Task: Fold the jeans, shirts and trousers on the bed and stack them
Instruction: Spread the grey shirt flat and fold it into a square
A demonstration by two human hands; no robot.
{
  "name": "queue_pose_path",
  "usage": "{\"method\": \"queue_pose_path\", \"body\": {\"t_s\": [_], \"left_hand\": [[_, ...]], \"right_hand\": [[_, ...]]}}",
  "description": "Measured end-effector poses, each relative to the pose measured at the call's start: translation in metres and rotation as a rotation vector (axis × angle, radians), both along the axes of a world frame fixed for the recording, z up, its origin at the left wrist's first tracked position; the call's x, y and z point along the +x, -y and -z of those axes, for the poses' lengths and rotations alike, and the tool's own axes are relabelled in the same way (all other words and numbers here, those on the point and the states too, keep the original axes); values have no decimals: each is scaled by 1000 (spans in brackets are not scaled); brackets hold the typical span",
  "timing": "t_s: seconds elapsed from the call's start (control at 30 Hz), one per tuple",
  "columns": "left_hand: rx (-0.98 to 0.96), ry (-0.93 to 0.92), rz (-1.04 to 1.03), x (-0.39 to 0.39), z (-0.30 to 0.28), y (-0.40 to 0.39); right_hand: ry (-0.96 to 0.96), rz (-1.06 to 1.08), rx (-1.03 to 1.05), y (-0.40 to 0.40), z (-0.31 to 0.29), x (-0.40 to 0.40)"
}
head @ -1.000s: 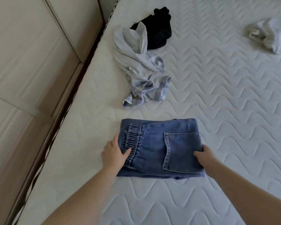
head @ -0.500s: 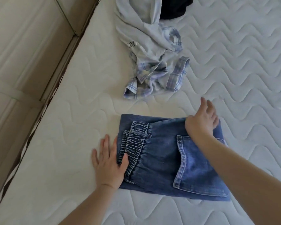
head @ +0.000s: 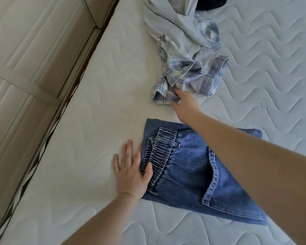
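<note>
On the quilted white bed (head: 99,96), seen from the head camera: folded blue jeans (head: 189,167) lying flat near the lower middle, elastic waistband turned up and to the left, back pocket facing upward at the right. Left hand (head: 131,170) resting flat beside the jeans' left edge, fingers straight and spread on the mattress, thumb laid over the gathered waistband; holding nothing, only pressing. Right hand (head: 185,103) stretched forward past the far edge of the jeans, forearm crossing above them, fingers extended and loose, fingertips touching the near hem of the crumpled shirt (head: 185,55); no fold of cloth pinched or curled around. Shirt heaped unfolded beyond the jeans, pale grey body with blue plaid cuffs and collar, a small dark script mark on the grey part, lying apart from the jeans with bare mattress between. Dark garment (head: 210,4) just behind the shirt at the top edge, mostly cut off by the frame. Beige panelled wall (head: 25,68) running along the bed's left side.
</note>
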State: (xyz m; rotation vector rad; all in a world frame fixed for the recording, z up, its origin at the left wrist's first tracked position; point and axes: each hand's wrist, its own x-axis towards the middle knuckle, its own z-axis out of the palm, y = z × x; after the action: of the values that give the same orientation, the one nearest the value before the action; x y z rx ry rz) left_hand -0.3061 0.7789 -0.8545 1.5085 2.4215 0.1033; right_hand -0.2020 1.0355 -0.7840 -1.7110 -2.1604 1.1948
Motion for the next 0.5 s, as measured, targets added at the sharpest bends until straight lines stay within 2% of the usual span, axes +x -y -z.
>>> {"method": "queue_pose_path", "body": {"t_s": [0.23,0.4,0.5], "left_hand": [[25,-4,-1,-1,3,1],[1,5,-9,-1,1,0],[-106,63,5,-6,-10,-6]], "right_hand": [[-184,227,70,20,-21,14],[-257,233,114,50,-55,28],[-297,220,157,77,-85,40]]}}
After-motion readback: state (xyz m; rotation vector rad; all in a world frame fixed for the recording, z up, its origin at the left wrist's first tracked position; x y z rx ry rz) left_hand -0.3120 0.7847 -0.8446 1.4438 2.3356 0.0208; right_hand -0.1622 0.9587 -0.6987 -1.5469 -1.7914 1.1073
